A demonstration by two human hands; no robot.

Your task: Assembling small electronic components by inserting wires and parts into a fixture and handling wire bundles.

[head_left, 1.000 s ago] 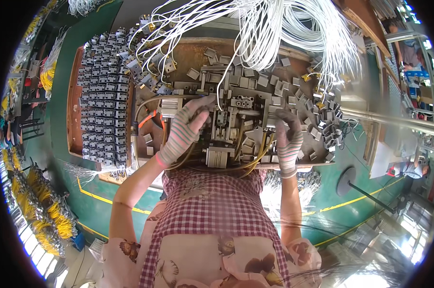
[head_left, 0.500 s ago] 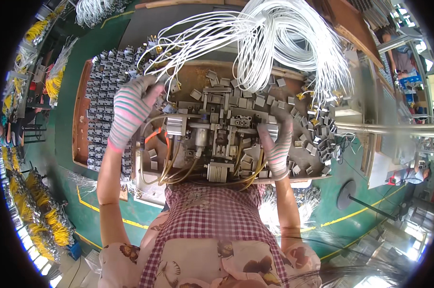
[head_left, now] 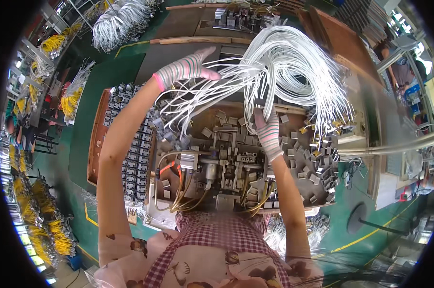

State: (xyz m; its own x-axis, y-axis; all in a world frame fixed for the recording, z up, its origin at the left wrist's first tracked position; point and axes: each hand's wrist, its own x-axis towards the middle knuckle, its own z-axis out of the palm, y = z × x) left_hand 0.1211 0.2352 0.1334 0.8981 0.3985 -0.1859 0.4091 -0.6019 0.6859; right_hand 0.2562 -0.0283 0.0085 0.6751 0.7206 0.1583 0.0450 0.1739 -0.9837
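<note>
A large coiled bundle of white cables lies beyond the machine, its loose ends fanning left and toward me. My left hand, in a striped glove with bare-looking fingertips, is stretched out over the fanned ends, thumb and fingers apart. At the hanging strands near the bundle's middle, my right hand, gloved alike, has its fingers closed on some white cables; its grip is partly hidden. Below my hands stands a metal clamping fixture with air cylinders and yellowish hoses.
Small metal housings stand in rows on a wooden tray at left. Loose square metal pieces are scattered around the fixture. A wooden board leans at the far right. A round black stand base is on the green floor at right.
Both hands have moved away from the fixture, farther out to the white cables. My left hand has opened; my right has reached the hanging strands. The whole view has tilted outward.
</note>
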